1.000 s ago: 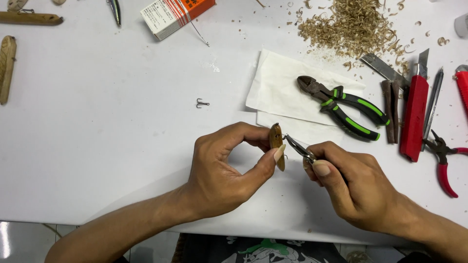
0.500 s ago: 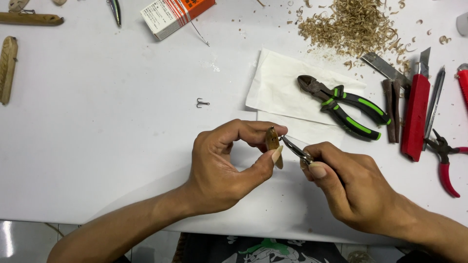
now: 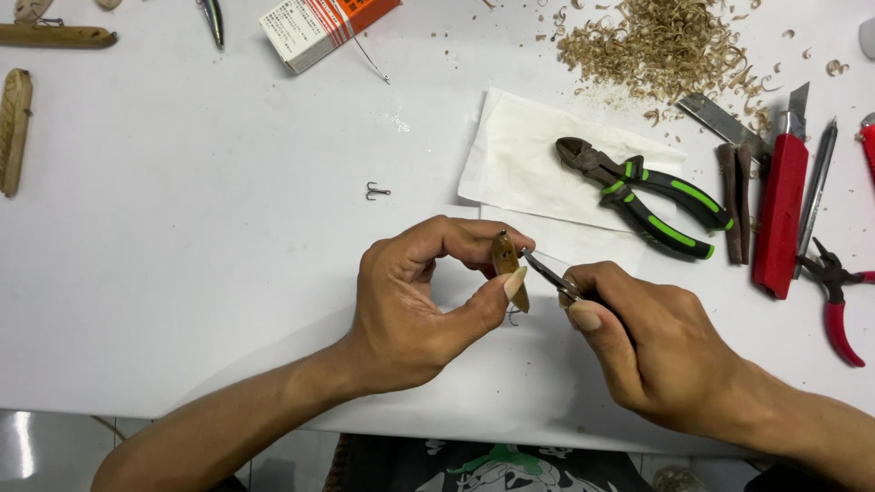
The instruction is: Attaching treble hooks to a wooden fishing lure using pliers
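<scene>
A white table (image 3: pixel 200 273) fills nearly the whole frame. At upper right lies a heap of wood shavings (image 3: pixel 665 41), and below it a sheet of white paper (image 3: pixel 529 155) carries green-handled cutters (image 3: pixel 647 196). Along the right edge lie a red knife (image 3: pixel 784 214), a grey pen-like tool (image 3: pixel 816 196) and red-handled pliers (image 3: pixel 837 292). An orange and white box (image 3: pixel 319 27) sits at top centre; carved wooden blanks (image 3: pixel 14 132) lie at the far left.

The left hand (image 3: pixel 419 305) is at lower centre, closed around a small brown wooden lure (image 3: pixel 504 260), pinched upright between thumb and fingertips. The right hand (image 3: pixel 661 351), just beside it at lower right, is closed around a pair of thin pliers (image 3: pixel 547 273), whose tips meet the lure's side. A small hook (image 3: pixel 513 317) seems to hang beneath the lure, though it is too small to be sure. A loose treble hook (image 3: pixel 376 191) lies on the table, above and left of the hands.

Judging by how things lie, the carving looks finished: the shavings are piled aside and the knife is set down. The lure is shaped and coloured, and the fitting of hardware appears under way. With one hook loose on the table, that part seems not yet done.
</scene>
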